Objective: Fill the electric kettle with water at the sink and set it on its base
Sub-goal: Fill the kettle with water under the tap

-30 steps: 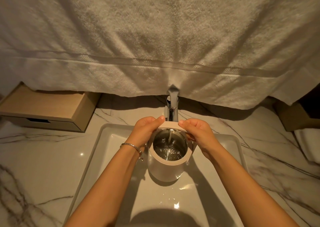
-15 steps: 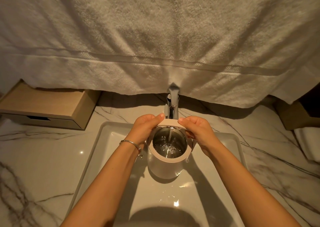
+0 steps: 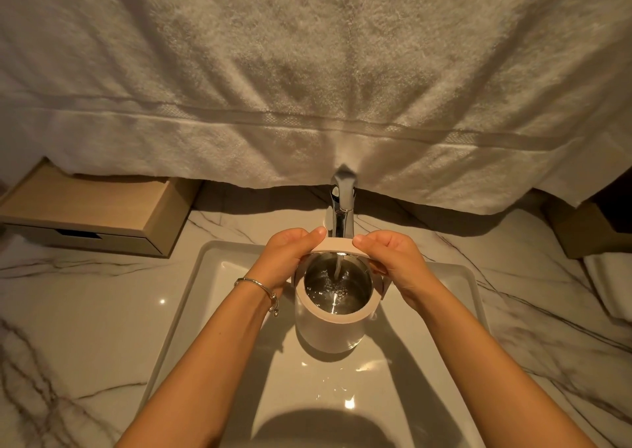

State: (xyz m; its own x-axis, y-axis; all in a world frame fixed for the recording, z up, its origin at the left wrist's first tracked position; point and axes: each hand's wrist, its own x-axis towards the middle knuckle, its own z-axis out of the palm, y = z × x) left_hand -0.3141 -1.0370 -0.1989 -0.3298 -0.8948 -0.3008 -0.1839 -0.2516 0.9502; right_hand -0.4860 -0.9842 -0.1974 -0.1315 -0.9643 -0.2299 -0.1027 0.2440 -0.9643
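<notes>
A pale cream electric kettle (image 3: 328, 331) is held upright over the white rectangular sink (image 3: 205, 276), its lid tipped back. Water streams from the chrome tap (image 3: 340, 215) into its steel interior, which holds some water. My left hand (image 3: 287, 259), with a silver bangle at the wrist, grips the kettle's left rim and lid edge. My right hand (image 3: 396, 262) grips the right side, over the handle. The kettle's base is not in view.
A large white towel (image 3: 307, 88) hangs over the wall behind the tap. A light wooden drawer box (image 3: 92, 215) stands on the marble counter (image 3: 85, 328) at the left. A brown box (image 3: 588, 232) and a folded white cloth (image 3: 612, 283) are at the right.
The hands and kettle have stayed almost still under the tap. Water keeps running in and the level looks slightly higher.
</notes>
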